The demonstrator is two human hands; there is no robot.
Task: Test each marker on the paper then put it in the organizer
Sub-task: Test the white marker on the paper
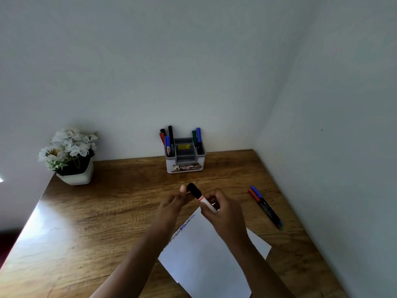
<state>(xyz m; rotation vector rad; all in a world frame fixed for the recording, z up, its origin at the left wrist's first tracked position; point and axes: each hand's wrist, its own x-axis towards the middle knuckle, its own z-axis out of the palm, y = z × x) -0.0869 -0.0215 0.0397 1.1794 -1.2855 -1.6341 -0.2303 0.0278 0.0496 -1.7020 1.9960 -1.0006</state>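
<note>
Above the white paper, both my hands hold one marker with a white barrel and a black cap. My right hand grips the barrel. My left hand pinches the black cap end. Short scribbles in blue and other colours run along the paper's left edge. The grey and white organizer stands at the back of the wooden desk, against the wall, with several markers upright in its side compartments. A red-capped and a blue-capped marker lie side by side on the desk at the right.
A white pot of white flowers sits at the desk's back left corner. Walls close off the back and the right side. The desk's left edge drops off beside the pot.
</note>
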